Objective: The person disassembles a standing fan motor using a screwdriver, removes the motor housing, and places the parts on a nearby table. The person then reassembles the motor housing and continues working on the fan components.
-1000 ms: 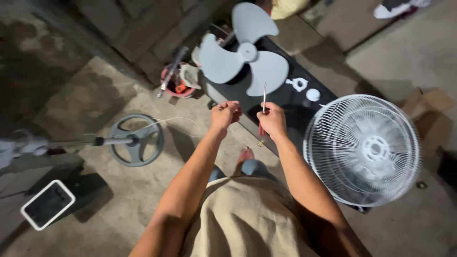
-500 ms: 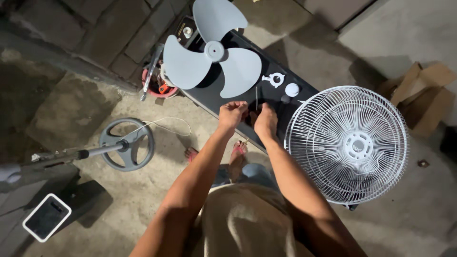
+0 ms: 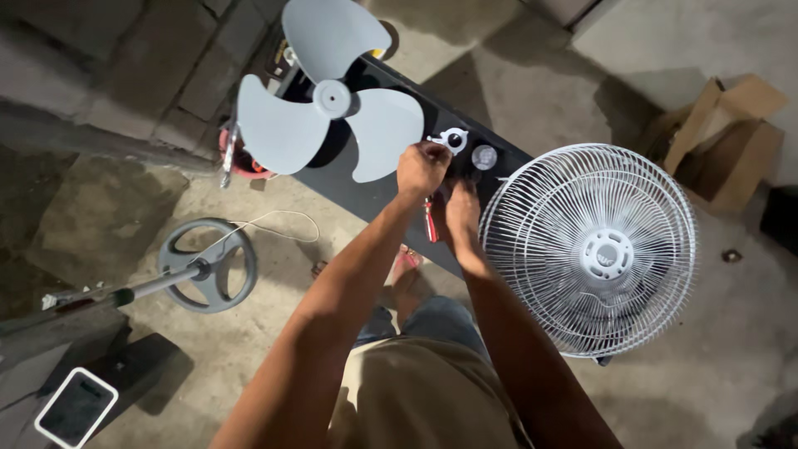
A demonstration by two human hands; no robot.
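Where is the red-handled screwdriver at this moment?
In the head view, the screwdriver hangs between the left hand and right hand, over the black board, left of the grille.

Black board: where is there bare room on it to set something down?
Bare strip on the black board between the fan blade and the left hand. Crowded around both hands: right hand, white ring piece, round cap, fan grille.

Fan blade (image 3: 328,104): pale grey, plain. Board (image 3: 391,195): black, unpatterned. Fan guard (image 3: 594,249): white wire, radial spoke pattern, white hub. Screwdriver handle (image 3: 431,223): red. Locking nut (image 3: 454,139): white. Round cap (image 3: 484,156): light grey. Fan base (image 3: 208,264): dark grey. Cardboard box (image 3: 725,137): brown. Phone (image 3: 75,407): dark screen, white border.
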